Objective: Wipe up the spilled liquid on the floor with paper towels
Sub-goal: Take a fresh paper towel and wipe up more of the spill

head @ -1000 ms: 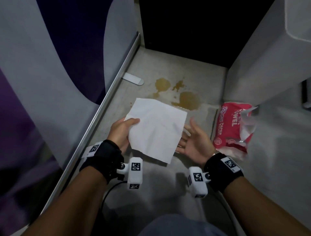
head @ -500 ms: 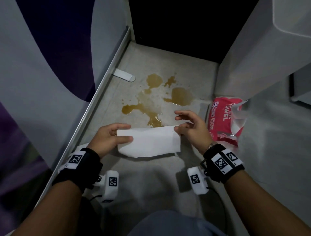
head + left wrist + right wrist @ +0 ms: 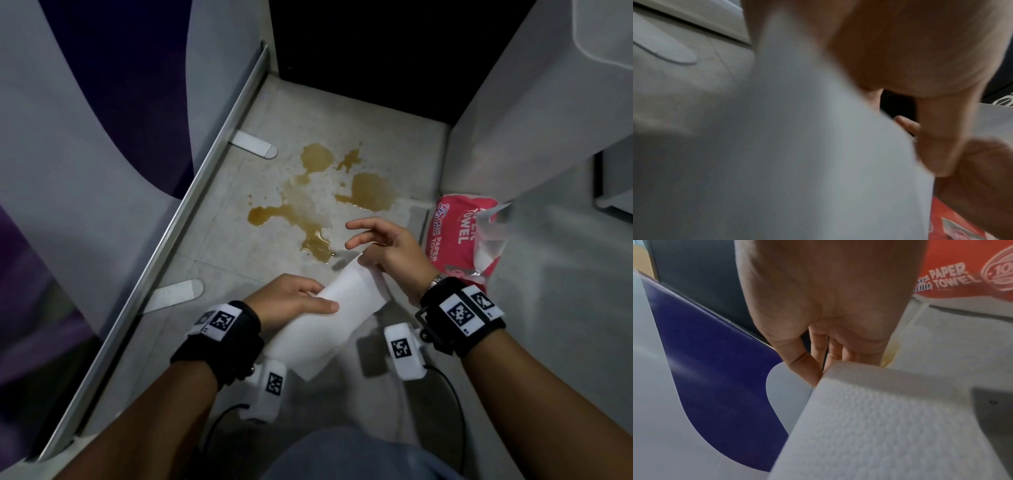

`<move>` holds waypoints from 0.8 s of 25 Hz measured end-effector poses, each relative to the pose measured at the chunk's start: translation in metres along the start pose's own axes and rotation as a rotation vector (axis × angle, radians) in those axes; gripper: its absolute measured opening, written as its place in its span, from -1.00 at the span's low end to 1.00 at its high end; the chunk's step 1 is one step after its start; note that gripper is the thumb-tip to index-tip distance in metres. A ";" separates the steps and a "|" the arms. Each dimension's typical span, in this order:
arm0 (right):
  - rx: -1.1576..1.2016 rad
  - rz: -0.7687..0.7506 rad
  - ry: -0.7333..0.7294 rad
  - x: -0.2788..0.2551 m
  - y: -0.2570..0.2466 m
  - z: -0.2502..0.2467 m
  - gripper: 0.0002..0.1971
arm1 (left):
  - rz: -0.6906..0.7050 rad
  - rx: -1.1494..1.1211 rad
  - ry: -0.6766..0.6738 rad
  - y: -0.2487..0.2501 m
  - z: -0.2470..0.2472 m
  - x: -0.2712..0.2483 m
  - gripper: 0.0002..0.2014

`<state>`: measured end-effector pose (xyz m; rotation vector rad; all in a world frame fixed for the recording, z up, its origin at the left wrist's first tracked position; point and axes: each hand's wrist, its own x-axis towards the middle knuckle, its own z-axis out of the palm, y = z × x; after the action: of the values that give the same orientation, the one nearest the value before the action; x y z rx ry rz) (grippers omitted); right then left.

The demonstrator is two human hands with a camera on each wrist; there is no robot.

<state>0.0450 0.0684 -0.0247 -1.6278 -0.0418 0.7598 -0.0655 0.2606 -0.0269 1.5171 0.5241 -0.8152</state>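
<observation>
A brown spill (image 3: 308,209) spreads in several puddles over the grey floor (image 3: 219,240) ahead of me. I hold a folded white paper towel (image 3: 329,318) above the floor, short of the spill. My left hand (image 3: 291,301) grips its near left side, thumb lying along the top. My right hand (image 3: 387,250) pinches the towel's far end low in the hand, while two of its fingers stretch out free toward the spill. The left wrist view shows the towel (image 3: 797,146) blurred and close. Its embossed surface (image 3: 879,426) fills the lower right wrist view under my fingers (image 3: 818,353).
A red paper towel pack (image 3: 459,236), torn open, lies on the floor at the right against a grey panel (image 3: 513,137). A grey and purple wall (image 3: 102,137) with a metal rail runs along the left. Two white floor plates (image 3: 253,144) sit beside the rail.
The open sheet has been folded in half, then folded and turned again into a narrower strip running diagonally. Both hands came closer together. The view shifted, and more of the spill shows.
</observation>
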 end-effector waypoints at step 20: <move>0.077 0.230 0.149 -0.025 0.056 0.036 -0.87 | 0.034 -0.471 0.359 -0.018 0.007 0.006 -0.90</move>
<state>-0.0137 0.0769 -0.0642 -1.6281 0.2816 0.8020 -0.0762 0.2546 -0.0435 1.2275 0.8849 -0.3529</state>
